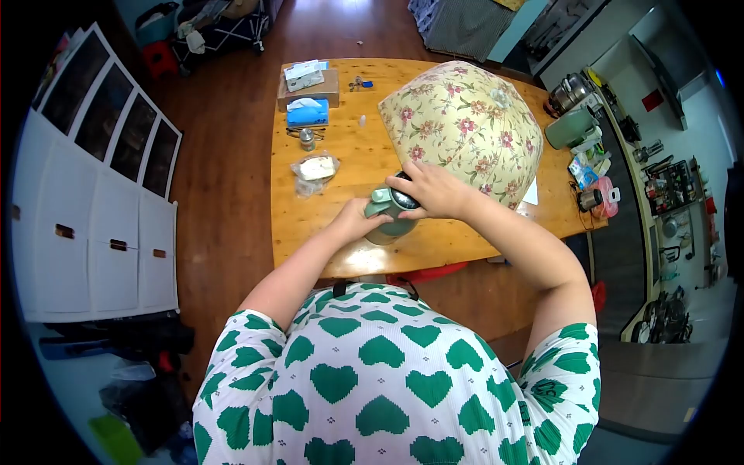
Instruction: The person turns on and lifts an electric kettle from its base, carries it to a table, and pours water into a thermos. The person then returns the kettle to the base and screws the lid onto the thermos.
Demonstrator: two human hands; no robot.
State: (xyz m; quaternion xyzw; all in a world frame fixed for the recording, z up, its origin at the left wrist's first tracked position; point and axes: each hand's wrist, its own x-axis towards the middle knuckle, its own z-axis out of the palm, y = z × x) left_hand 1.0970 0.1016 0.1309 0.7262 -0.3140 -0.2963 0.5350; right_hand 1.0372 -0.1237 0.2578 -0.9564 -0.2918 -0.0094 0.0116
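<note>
A pale green jug (390, 232) with a handle stands upright near the front of the wooden table (310, 225). My left hand (353, 220) is closed around its handle side. From above, my right hand (435, 191) grips the jug's dark, shiny lid (404, 200), fingers curled over the far rim and thumb on the near side. The lid appears seated on the jug; whether it is loose I cannot tell. Just behind my right hand lies the edge of a floral dome cover (465, 124). Left of the jug is a white item in a clear plastic bag (316, 167).
At the table's left are a small jar (308, 139), a blue tissue box (308, 116), and a cardboard box (310, 96). Keys (359, 84) lie farther back. A green kettle (570, 128) and pink container (608, 198) stand right. White cabinets (93, 209) flank the left side.
</note>
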